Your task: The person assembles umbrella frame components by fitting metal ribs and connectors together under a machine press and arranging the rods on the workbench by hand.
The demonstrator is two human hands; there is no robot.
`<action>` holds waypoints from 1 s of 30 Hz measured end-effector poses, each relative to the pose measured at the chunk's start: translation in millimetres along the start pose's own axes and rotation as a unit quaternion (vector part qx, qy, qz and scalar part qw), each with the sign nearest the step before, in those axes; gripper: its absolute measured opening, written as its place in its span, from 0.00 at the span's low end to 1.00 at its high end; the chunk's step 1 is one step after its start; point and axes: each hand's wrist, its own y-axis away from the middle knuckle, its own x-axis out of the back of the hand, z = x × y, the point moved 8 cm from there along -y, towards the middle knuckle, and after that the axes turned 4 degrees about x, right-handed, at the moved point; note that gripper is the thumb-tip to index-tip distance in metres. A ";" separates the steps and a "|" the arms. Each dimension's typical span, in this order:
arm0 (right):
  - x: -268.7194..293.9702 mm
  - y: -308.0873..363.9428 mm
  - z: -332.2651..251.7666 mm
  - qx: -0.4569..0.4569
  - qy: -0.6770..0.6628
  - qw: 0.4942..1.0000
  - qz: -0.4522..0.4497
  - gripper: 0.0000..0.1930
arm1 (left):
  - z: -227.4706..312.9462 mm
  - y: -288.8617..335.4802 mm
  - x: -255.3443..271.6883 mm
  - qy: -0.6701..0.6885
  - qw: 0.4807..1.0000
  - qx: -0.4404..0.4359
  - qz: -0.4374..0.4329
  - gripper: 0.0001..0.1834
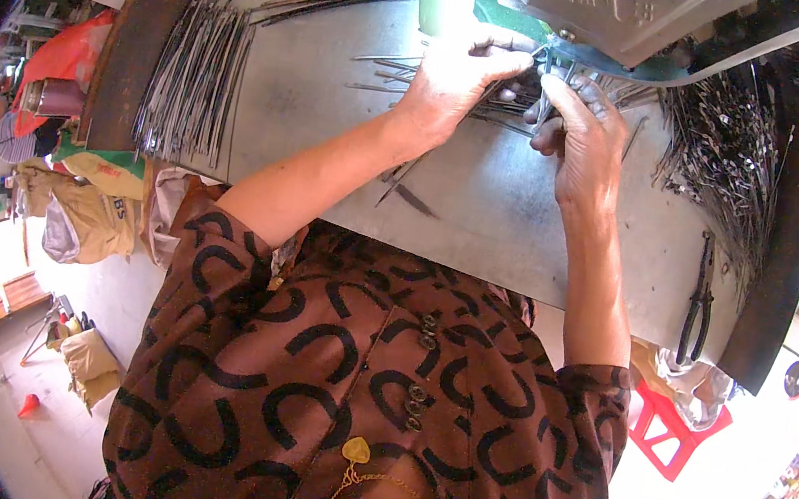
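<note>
Both my hands are at the far middle of the metal worktable (329,175), close under a green machine (497,10). My left hand (457,80) is closed, its thumb and forefinger pinched at the machine's lower edge; what lies between them is too small to make out. My right hand (587,128) is closed on thin metal rods (544,92), held upright between thumb and fingers. Loose thin rods (377,73) lie beneath and beside my left hand, partly hidden by it. A few more pieces (412,196) lie nearer me, below the left wrist.
Bundles of long thin rods (195,76) fill the table's left side and far edge. A tangled pile of rods with shiny ends (722,141) covers the far right. Pliers (699,299) lie at the right edge. A grey metal guard (622,16) overhangs my right hand.
</note>
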 end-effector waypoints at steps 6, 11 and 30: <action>-4.8 0.7 -3.1 0.006 -0.013 1.000 -0.008 0.11 | -6.7 -1.3 0.3 0.035 0.999 0.038 -0.016 0.12; -3.9 2.1 -1.7 0.006 -0.025 1.000 -0.005 0.11 | -5.8 1.2 -3.9 0.080 0.995 0.051 -0.030 0.13; 3.5 -8.7 -0.2 -0.020 0.050 0.998 -0.021 0.09 | -20.0 5.2 -0.7 0.123 0.990 0.062 -0.008 0.13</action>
